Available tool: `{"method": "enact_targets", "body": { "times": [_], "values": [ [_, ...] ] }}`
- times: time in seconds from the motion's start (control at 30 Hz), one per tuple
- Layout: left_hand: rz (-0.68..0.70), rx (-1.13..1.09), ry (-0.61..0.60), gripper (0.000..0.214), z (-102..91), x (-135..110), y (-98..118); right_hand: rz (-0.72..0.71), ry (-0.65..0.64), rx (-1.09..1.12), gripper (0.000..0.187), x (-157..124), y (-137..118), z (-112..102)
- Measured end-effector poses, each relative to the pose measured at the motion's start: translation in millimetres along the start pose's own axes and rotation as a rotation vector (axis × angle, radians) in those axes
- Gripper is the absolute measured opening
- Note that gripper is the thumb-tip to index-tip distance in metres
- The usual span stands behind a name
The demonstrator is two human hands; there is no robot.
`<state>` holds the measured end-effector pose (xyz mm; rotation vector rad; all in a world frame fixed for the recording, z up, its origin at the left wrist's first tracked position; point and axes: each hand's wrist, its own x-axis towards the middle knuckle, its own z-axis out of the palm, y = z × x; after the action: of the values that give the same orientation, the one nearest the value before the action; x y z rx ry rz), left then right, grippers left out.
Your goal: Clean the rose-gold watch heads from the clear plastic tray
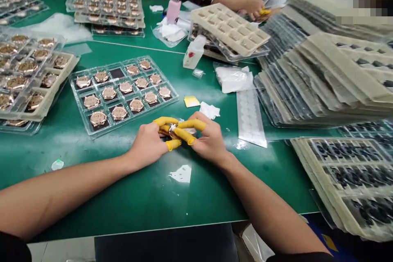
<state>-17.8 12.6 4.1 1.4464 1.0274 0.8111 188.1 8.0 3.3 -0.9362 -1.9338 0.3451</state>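
Note:
My left hand [147, 145] and my right hand [208, 139] meet above the green mat, with yellow finger cots on several fingertips. Both pinch a small rose-gold watch case [173, 130], partly hidden by my fingers, with a strip of white film or paper [187, 131] at its side. Just beyond my left hand lies a clear plastic tray [92, 125] holding several rose-gold watch cases in black-lined cells, one cell showing no case. A yellow pad [192, 101] and a white wipe [209, 110] lie just beyond my right hand.
Stacks of beige and clear trays [325, 77] rise at the right, and more filled trays stand at the left and far side. A white bottle [194, 52] stands mid-table beside a sheet of round stickers [250, 118]. Co-workers' hands work across the table. The mat's edge runs close to me.

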Motion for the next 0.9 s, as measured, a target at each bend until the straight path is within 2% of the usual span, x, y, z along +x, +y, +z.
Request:
{"method": "enact_targets", "body": {
  "times": [0.07, 0.2, 0.37, 0.5, 0.63, 0.77, 0.83, 0.9],
  "values": [
    [-0.012, -0.034, 0.017, 0.05, 0.4, 0.0, 1.0, 0.018, 0.008, -0.028, 0.005, -0.4, 0.8, -2.1],
    [-0.02, -0.025, -0.012, 0.054, 0.6, 0.0, 1.3, -0.061, -0.041, 0.038, 0.009, 0.4, 1.0, -1.6],
    [-0.003, -0.052, 0.021, 0.051, 1.2, 0.6, -0.8, 0.018, 0.027, -0.055, 0.006, 1.8, -0.4, -1.3],
    [-0.006, -0.045, 0.002, 0.053, 1.6, 0.4, -2.7, -0.067, -0.054, 0.015, 0.006, 1.9, -0.3, -2.9],
    [-0.003, -0.055, 0.009, 0.05, 2.4, 0.1, -3.6, 0.021, 0.03, -0.058, 0.008, 1.8, -2.9, -1.8],
    [-0.006, -0.085, 0.025, 0.052, 3.0, 0.5, -4.2, -0.032, -0.047, 0.005, 0.01, -0.6, -5.3, 0.9],
    [-0.004, -0.092, 0.017, 0.051, 3.4, 0.3, -4.9, 0.014, 0.007, -0.038, 0.006, -1.3, -3.1, 0.4],
    [0.023, -0.085, 0.033, 0.047, 4.1, -0.5, -5.7, 0.125, 0.157, -0.227, 0.006, -0.7, 2.2, -4.6]
  ]
}}
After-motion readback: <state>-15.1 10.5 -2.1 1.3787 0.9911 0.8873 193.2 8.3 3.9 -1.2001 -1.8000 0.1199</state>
